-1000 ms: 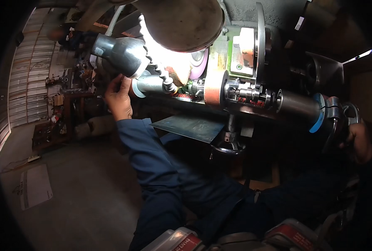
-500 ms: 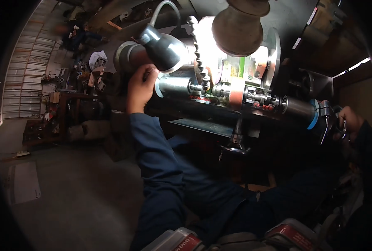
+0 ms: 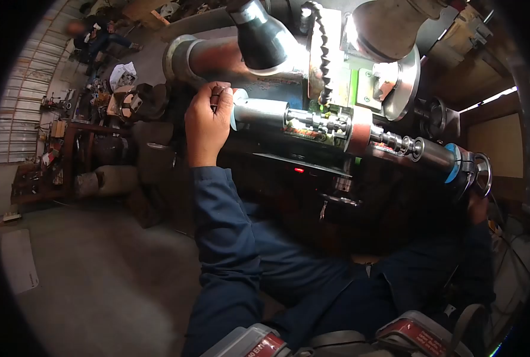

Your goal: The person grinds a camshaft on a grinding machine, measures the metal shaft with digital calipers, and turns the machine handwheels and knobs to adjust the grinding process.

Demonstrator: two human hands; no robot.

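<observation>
A camshaft-like metal shaft (image 3: 318, 122) lies across the machine between a left metal cylinder (image 3: 262, 113) and a right metal cylinder (image 3: 435, 156). My left hand (image 3: 208, 125) is closed at the far left end, beside the left cylinder's blue-edged collar; what its fingers pinch is hidden. Over on the right, my right hand (image 3: 478, 208) is in shadow just below a chrome handwheel (image 3: 484, 175), its fingers hidden. A reddish-brown wheel or block (image 3: 359, 131) stands at the shaft's middle.
A black work lamp (image 3: 262, 38) and a segmented coolant hose (image 3: 324, 56) hang over the shaft. Below it sits a small handwheel (image 3: 341, 199). A cluttered bench (image 3: 68, 128) stands at left, and a seated person (image 3: 101, 41) is farther back.
The view has shifted, so the machine appears farther right and the lamp higher. My right hand has gone from the handwheel's grip area to lower beneath it. My left hand stays at the left end.
</observation>
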